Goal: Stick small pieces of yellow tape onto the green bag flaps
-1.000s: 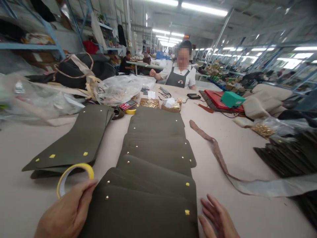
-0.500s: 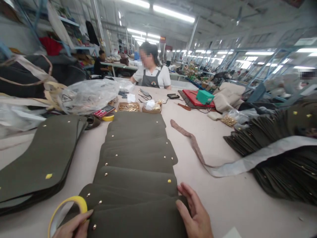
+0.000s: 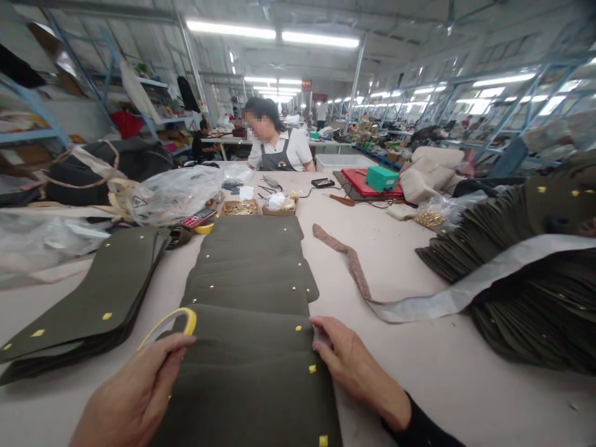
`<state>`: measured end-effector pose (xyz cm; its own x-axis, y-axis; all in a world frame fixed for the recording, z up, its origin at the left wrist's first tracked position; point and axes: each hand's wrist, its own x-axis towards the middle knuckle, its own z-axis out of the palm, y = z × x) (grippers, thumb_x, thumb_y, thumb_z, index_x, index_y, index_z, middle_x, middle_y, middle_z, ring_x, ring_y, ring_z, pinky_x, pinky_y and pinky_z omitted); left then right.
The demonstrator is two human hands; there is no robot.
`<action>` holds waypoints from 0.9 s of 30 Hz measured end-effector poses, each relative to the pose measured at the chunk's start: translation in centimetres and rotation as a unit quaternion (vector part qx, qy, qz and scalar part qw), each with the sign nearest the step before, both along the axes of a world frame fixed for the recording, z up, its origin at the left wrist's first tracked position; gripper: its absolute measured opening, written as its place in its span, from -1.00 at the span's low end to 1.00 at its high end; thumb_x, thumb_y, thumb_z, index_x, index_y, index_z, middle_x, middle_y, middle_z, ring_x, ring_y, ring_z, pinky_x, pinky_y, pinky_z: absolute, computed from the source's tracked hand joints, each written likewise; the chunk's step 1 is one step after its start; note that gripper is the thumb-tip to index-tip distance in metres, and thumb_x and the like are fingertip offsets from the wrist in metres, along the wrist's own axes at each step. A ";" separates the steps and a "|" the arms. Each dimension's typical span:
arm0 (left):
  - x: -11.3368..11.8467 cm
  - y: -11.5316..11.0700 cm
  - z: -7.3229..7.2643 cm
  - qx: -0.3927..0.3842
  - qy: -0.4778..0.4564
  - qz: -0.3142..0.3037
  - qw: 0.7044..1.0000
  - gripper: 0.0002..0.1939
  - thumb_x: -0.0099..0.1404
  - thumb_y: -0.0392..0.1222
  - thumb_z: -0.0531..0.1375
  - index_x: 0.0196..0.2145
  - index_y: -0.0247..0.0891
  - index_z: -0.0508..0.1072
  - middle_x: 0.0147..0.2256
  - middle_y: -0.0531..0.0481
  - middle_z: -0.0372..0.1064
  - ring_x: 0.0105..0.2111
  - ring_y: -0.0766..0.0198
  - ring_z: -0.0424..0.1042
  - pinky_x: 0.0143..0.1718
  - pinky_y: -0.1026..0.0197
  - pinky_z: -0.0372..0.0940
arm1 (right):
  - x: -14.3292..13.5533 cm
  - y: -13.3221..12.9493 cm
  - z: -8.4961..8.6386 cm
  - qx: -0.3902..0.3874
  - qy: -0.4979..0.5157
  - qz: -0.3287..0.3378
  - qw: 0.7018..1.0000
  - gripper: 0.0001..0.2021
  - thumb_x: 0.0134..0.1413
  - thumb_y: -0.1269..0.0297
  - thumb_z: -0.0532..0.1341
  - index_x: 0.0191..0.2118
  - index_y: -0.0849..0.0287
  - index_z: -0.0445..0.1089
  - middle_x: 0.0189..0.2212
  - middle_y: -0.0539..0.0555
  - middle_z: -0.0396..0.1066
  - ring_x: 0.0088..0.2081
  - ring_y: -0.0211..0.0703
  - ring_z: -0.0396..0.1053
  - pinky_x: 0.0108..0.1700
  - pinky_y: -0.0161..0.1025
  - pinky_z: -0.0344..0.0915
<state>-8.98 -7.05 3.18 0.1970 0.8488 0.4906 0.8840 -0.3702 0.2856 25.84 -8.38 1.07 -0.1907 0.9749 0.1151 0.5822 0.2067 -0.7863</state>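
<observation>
A row of overlapping dark olive panels (image 3: 251,354) with metal studs runs up the middle of the table. Small yellow tape pieces (image 3: 312,369) sit along its right edge. My left hand (image 3: 139,385) is closed on a roll of yellow tape (image 3: 190,321) at the row's left edge; its thumb is uppermost. At the right edge, beside the upper yellow piece, my right hand (image 3: 342,357) has its thumb and forefinger pressed together; whatever is between them is too small to make out.
Another olive stack (image 3: 107,273) lies at left, and a large fanned pile (image 3: 521,298) at right. A brown and grey strip (image 3: 414,309) crosses the right side. Beyond are boxes of gold hardware (image 3: 241,207), a green box (image 3: 382,179) and a seated person (image 3: 282,149).
Both hands have moved up the panel row, the left one carrying the tape roll. More yellow pieces now show on the row's right edge and on the left stack. The view has shifted.
</observation>
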 end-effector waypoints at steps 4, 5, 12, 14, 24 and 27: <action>4.2 4.1 -0.1 0.000 0.066 -0.087 0.994 -0.74 0.39 -0.04 -0.03 -0.13 -0.13 0.39 -0.19 0.01 0.49 -0.19 0.21 0.50 -0.17 0.24 0.38 | -0.3 2.2 0.0 -0.011 -0.019 0.008 1.000 -0.61 0.05 0.42 0.18 0.05 0.16 0.34 -0.09 0.13 0.43 -0.09 -0.08 0.39 0.04 -0.14 0.29; 5.2 5.0 -0.5 0.004 0.077 -0.100 0.992 -0.74 0.40 -0.07 -0.04 -0.13 -0.15 0.39 -0.19 -0.01 0.49 -0.18 0.21 0.49 -0.17 0.24 0.37 | -0.6 2.7 0.0 -0.016 -0.026 0.011 0.999 -0.58 0.01 0.40 0.22 0.05 0.16 0.33 -0.08 0.12 0.42 -0.08 -0.07 0.38 0.04 -0.14 0.29; 7.6 7.6 -4.2 0.003 0.096 -0.144 0.985 -0.77 0.38 -0.29 -0.04 -0.11 -0.26 0.37 -0.25 -0.06 0.44 -0.23 0.21 0.42 -0.14 0.18 0.32 | -1.6 4.3 0.1 -0.073 -0.087 0.006 0.994 -0.42 -0.18 0.37 0.38 0.05 0.13 0.30 -0.11 0.11 0.36 -0.04 0.02 0.29 0.03 -0.09 0.25; 7.4 7.5 -4.5 -0.002 0.079 -0.144 0.986 -0.80 0.38 -0.29 -0.01 -0.12 -0.27 0.36 -0.26 -0.05 0.42 -0.24 0.22 0.41 -0.15 0.18 0.31 | -1.6 4.4 0.0 -0.084 -0.077 0.007 0.993 -0.43 -0.18 0.41 0.38 0.04 0.13 0.30 -0.11 0.10 0.35 -0.04 0.00 0.28 0.02 -0.09 0.24; 6.8 7.5 -3.3 -0.063 -0.027 -0.173 0.982 -0.88 0.37 -0.26 0.06 -0.16 -0.23 0.35 -0.30 0.01 0.40 -0.29 0.29 0.40 -0.18 0.22 0.28 | -1.6 4.5 -0.3 -0.166 0.016 -0.008 0.986 -0.62 -0.08 0.56 0.27 -0.10 0.09 0.34 -0.34 -0.04 0.36 -0.31 -0.22 0.35 -0.23 -0.28 0.29; 6.7 7.3 -3.1 -0.063 -0.054 -0.187 0.979 -0.86 0.39 -0.23 0.06 -0.13 -0.20 0.37 -0.27 0.02 0.44 -0.26 0.32 0.44 -0.16 0.30 0.31 | -1.3 4.9 -0.6 -0.132 0.038 -0.021 0.990 -0.63 -0.03 0.52 0.27 -0.07 0.08 0.34 -0.28 -0.03 0.39 -0.25 -0.21 0.35 -0.19 -0.29 0.30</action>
